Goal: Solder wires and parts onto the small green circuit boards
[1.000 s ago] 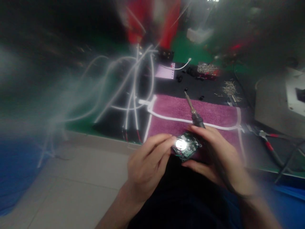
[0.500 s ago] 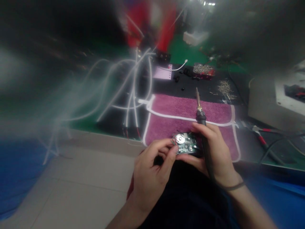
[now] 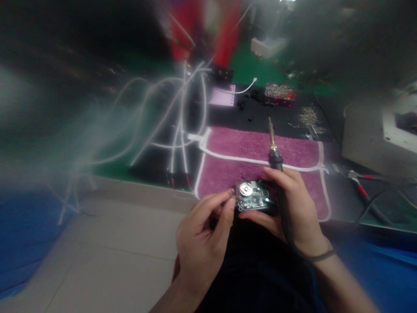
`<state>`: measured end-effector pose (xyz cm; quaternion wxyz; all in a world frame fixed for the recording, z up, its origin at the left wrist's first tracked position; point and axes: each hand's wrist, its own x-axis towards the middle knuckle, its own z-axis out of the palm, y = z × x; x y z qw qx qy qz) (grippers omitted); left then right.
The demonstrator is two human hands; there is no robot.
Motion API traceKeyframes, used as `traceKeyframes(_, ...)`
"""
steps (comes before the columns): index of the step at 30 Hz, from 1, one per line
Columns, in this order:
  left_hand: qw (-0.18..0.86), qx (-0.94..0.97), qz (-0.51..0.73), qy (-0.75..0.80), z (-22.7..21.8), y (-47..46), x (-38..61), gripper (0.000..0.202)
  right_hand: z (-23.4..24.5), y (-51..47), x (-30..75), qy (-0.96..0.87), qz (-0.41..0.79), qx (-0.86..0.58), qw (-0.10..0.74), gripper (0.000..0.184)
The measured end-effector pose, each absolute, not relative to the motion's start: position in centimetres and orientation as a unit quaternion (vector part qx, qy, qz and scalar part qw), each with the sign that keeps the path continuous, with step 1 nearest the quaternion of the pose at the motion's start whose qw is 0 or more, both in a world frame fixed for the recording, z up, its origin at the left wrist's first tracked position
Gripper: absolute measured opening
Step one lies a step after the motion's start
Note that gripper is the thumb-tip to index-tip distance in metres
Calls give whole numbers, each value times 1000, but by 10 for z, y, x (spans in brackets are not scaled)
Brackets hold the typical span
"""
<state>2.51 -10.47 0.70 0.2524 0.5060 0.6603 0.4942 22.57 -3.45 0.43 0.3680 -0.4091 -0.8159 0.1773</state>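
A small green circuit board (image 3: 257, 201) with a round silver metal part (image 3: 245, 189) is held in front of me, above the towel's near edge. My right hand (image 3: 295, 208) grips the board's right side and also holds a soldering iron (image 3: 276, 158), its tip pointing away from me. The iron's cable runs down past the wrist. At the board's left edge, my left hand (image 3: 203, 234) pinches thin wires (image 3: 233, 194) between thumb and forefinger. Its other fingers are partly hidden behind the thumb.
A purple towel (image 3: 234, 143) with white edging lies on the bench. White cables (image 3: 184, 117) spread out at left. Beyond the towel are a box of small metal parts (image 3: 279, 93), loose pins (image 3: 310, 118) and black bits (image 3: 241, 104). Red-handled pliers (image 3: 360, 184) and a pale box (image 3: 361, 134) are at right.
My left hand has drawn back slightly to the left, uncovering the board's lower left corner and the wires. The right hand, soldering iron and board have hardly moved.
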Motion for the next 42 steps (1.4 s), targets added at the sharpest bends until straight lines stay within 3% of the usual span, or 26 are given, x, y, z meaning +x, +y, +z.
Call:
traceKeyframes(5,333,391,541,666,10,-98,33,22,3,-33,225,-813,185,-410,371,91)
traceKeyframes(13,248,516,469,672,11,-99,23,16,4,-36,226,-809,196,-413,369,87)
traceKeyframes(29,372,563,439,594,9,-87,9,18,7,-34,226,-809,200,-412,367,89)
traceKeyframes(37,500,507,329,620,24,-77,1,6,7,-33,225,-813,200,-395,378,92)
traceKeyframes(42,524,493,292,630,31,-70,-2,3,10,-33,229,-814,213,-392,371,95)
